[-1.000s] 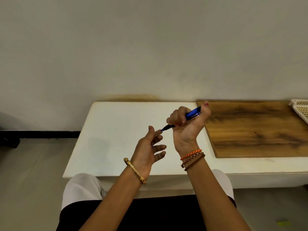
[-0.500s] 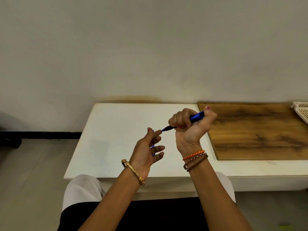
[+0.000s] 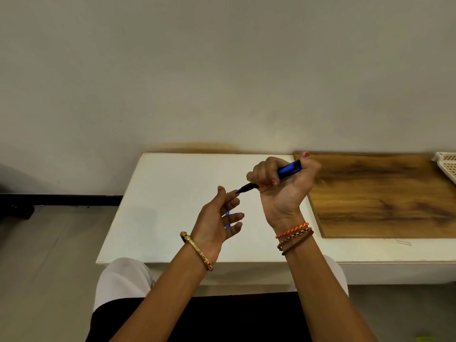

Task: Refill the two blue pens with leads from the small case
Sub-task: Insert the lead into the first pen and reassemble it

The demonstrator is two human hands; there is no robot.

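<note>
My right hand [image 3: 283,191] grips a blue pen [image 3: 288,168] in its fist above the white table [image 3: 172,193], thumb on the pen's rear end. The pen's dark tip points left and down at my left hand [image 3: 217,218]. My left thumb and forefinger meet at that tip. Slivers of a blue item [image 3: 226,214] show between my left fingers; most of it is hidden in the palm. Two thin dark leads [image 3: 403,242] lie on the table near its front edge at the right. No small case is in view.
A wooden board [image 3: 385,198] lies on the right half of the table against the wall. The corner of a cream plastic basket [image 3: 447,166] sits at the far right edge. The table's front edge is just beyond my knees.
My right hand with the pen has drifted a little to the right and my left hand followed. Both grips look the same.
</note>
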